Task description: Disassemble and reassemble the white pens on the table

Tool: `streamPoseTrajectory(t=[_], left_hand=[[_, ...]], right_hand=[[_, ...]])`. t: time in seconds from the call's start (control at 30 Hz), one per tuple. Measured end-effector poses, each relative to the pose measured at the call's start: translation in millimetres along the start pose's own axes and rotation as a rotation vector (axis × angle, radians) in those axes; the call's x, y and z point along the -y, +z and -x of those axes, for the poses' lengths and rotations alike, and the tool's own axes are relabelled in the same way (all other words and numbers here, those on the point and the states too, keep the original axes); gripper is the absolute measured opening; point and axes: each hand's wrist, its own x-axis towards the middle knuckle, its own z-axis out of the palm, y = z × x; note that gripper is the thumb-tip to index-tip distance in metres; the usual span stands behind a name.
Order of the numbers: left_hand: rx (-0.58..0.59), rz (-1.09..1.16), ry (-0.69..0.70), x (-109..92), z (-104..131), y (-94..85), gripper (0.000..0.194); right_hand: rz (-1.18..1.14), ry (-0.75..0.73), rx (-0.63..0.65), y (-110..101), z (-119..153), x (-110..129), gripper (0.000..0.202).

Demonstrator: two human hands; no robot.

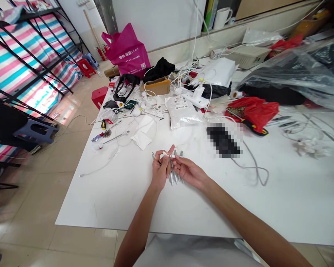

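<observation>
Item: bundle of slim grey metal pens [174, 174], held over the near middle of the white table [105, 193].

Left hand [160, 171] is closed, pinching a small white strip [167, 155] at the bundle's top; right hand [189, 171] cups the bundle, fingers curled. Judgement: keep the pens level and tight, and wrap the strip snugly. A grey cable [253, 168] lies right of the bundle.

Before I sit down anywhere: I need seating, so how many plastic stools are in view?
3: a red plastic stool beside the table's far left corner, another red one by the striped bunks, a grey-blue one at left. Others may be hidden.
</observation>
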Motion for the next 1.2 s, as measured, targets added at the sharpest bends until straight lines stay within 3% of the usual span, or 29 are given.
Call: streamPoseTrajectory(t=[0.23, 0.53, 0.73, 0.9, 1.1, 1.2], left_hand=[[0.004, -0.033, 0.010, 0.8, 0.8, 1.0, 0.034], [-0.074, -0.093, -0.011, 3.2, 0.9, 0.2, 0.036], [-0.006, -0.093, -0.049, -7.4, -0.4, -0.1, 0.044], [0.000, 0.114, -0.179, -14.1, -9.1, -10.0, 0.047], [0.100, 0.313, -0.288, -19.6, -10.4, -11.3, 0.044], [0.140, 0.318, -0.344, -18.4, -8.6, -8.5, 0.045]], right_hand=[[-0.019, 0.045, 0.002, -4.0, -1.1, -2.5, 0.013], [-0.081, 0.075, 0.033, -5.0, -1.0, -2.4, 0.013], [-0.200, 0.045, 0.026, -2.6, 0.4, 1.6, 0.011], [-0.157, -0.152, -0.026, 4.8, 4.5, 12.2, 0.014], [0.467, -0.666, -0.171, 12.7, 14.0, 14.4, 0.026], [0.812, -0.775, -0.169, 10.5, 17.2, 10.1, 0.024]])
